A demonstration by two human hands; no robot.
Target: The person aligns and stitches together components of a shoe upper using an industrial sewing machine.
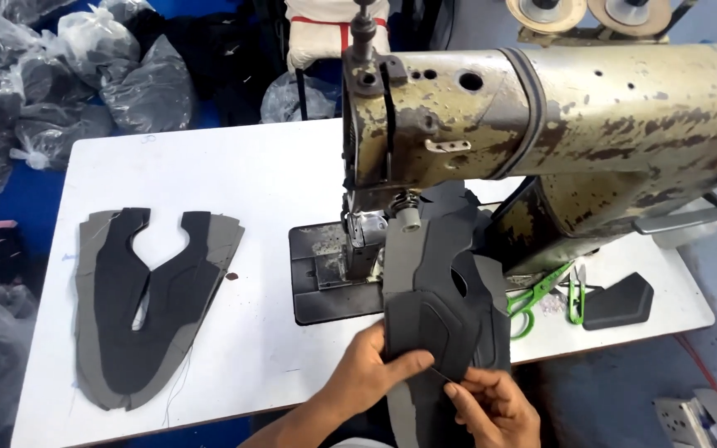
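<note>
A worker at an old, paint-worn sewing machine (541, 124) holds a dark grey shoe upper (446, 290) that runs from under the needle area down toward the front edge of the white counter (234, 174). The left hand (371, 369) has its grip closed over the piece's near left edge, thumb on top; the right hand (491, 402) pinches the lower right edge between fingertips. The layered piece looks light, thin and limp, with a stiffer raised panel at its centre, so it is best taken by the edges, flat, with both hands. A stack of matching cut uppers (151, 303) lies well apart on the counter's left side. Green-handled scissors (541, 294) and a small black cut piece (620, 300) sit to the right, beside the machine's base.
</note>
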